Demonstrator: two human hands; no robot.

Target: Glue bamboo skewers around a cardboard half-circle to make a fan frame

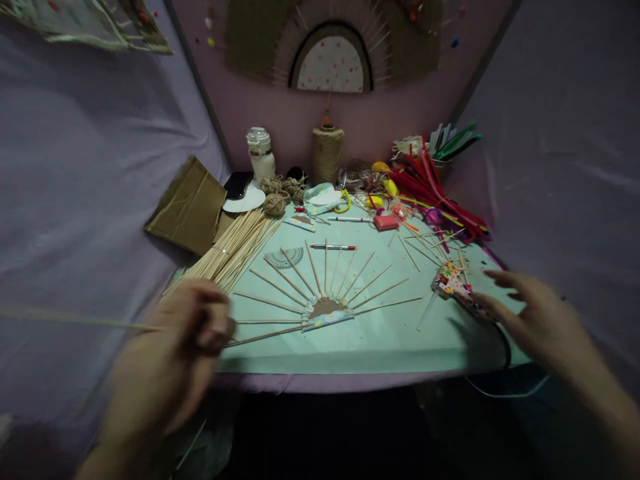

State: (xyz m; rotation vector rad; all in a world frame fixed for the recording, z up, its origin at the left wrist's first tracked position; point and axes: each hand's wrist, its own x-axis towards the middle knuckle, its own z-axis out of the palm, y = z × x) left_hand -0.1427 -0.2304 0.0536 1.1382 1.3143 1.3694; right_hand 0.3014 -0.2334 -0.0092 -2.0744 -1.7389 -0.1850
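A thin, pale wooden stick (80, 320) is being gripped in the curled left hand (175, 357), at the near left; both are appearing blurred. The stick's long axis is running nearly level across the view, its free end being directed leftward out of frame and its line dipping slightly toward the fist. The right hand (535, 313) is being held released, fingers parted, close by a floral-patterned, gun-shaped tool (453, 280); whether contact is being made cannot be told. On the pale green table (380, 347), a fan-shaped assembly (326, 307) of brown cardboard and pale sticks is being supported, its straight, patterned edge facing the near side, its sticks radiating left, away and right. A bundle of long, pale wooden sticks (240, 247) is lying diagonally from near left to far right, its near end being partly hidden by the left hand.
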